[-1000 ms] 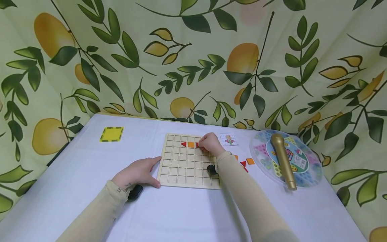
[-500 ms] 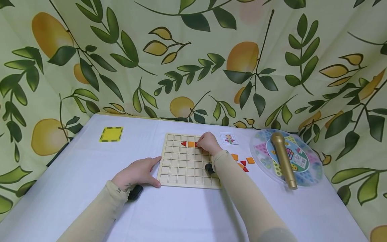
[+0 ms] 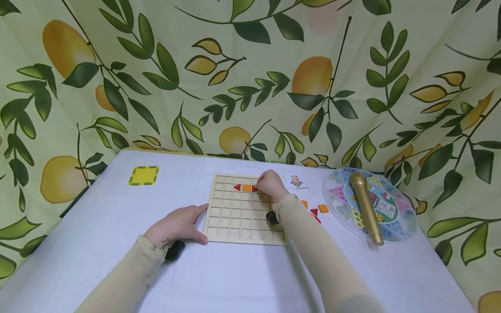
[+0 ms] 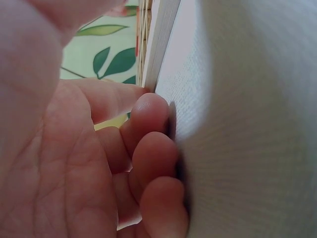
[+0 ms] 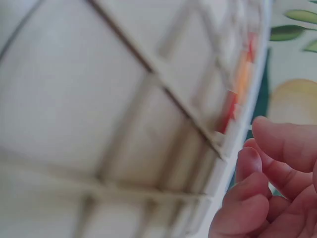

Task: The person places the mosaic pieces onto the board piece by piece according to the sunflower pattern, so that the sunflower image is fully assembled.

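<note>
A wooden grid board lies on the table. In one of its upper rows, an orange square sits between a red triangle on its left and a second red triangle on its right. My right hand is over the board's upper right, fingertips right beside the second triangle; the right wrist view shows bent fingers and thumb with nothing between them. My left hand touches the board's left edge with thumb and index finger spread. Its other fingers bend against the table in the left wrist view.
Loose orange squares and red pieces lie right of the board, partly behind my right sleeve. A small pattern card lies behind them. A gold microphone rests on a round clear case. A yellow square lies at back left.
My right fingertips have shifted slightly on the right-hand red piece, whose triangle shape now shows more. The left hand stays at the board's edge.
</note>
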`<action>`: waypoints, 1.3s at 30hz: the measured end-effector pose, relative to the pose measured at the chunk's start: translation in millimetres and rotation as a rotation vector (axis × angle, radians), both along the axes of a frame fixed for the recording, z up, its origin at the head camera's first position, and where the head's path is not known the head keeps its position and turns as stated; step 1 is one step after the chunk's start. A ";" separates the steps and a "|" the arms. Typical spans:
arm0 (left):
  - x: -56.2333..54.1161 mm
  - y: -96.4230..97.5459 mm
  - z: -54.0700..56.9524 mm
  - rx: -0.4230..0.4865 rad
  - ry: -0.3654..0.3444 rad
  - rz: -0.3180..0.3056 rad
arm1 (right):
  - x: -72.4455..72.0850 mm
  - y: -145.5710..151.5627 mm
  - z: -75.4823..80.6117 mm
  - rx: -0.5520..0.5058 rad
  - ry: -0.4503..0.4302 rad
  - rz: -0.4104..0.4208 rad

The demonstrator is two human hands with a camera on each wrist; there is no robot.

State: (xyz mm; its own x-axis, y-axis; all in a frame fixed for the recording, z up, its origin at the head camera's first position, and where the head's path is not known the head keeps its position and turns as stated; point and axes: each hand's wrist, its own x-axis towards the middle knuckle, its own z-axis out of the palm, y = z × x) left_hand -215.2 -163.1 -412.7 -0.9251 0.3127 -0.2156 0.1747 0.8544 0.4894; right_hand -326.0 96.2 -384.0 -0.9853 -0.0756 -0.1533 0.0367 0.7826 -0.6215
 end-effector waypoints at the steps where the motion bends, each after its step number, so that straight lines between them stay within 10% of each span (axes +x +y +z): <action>1: -0.1 0.0 0.4 -0.001 0.004 -0.004 | 0.8 4.8 4.4 -0.008 0.011 0.003; 8: -2.0 -3.3 6.0 -0.021 0.014 -0.019 | 5.8 59.3 28.9 0.098 0.057 0.064; 17: -2.8 -6.8 8.2 -0.007 0.034 -0.043 | 30.1 112.9 20.7 0.321 -0.094 0.130; 39: -1.3 -2.2 -1.0 -0.009 0.004 -0.019 | 50.3 120.1 -9.7 0.407 -0.086 0.225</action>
